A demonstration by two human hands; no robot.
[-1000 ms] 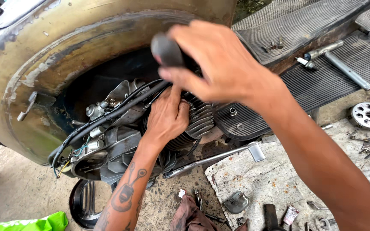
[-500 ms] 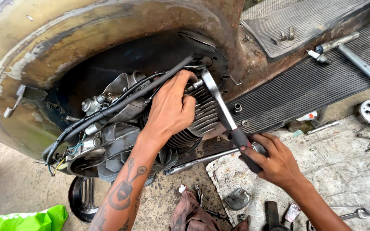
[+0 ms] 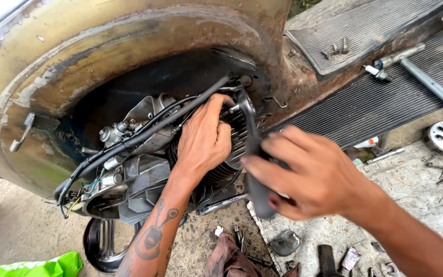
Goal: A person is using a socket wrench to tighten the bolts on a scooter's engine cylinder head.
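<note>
Your left hand (image 3: 203, 141) lies flat, fingers spread, on the finned cylinder (image 3: 232, 149) of the engine (image 3: 129, 177) inside the rusty wheel arch (image 3: 129, 46), its grip closed on nothing. Your right hand (image 3: 308, 177), at 3 o'clock from the left, has its grip closed around the dark handle of a wrench (image 3: 252, 154), whose head sits at 12 o'clock against the cylinder top. A black hose (image 3: 144, 134) crosses the engine from 8 to 1 o'clock, and a rag (image 3: 229, 259) lies on the floor at 6 o'clock.

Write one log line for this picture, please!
left hand: on finned engine cylinder | right hand: grips ratchet wrench
</note>
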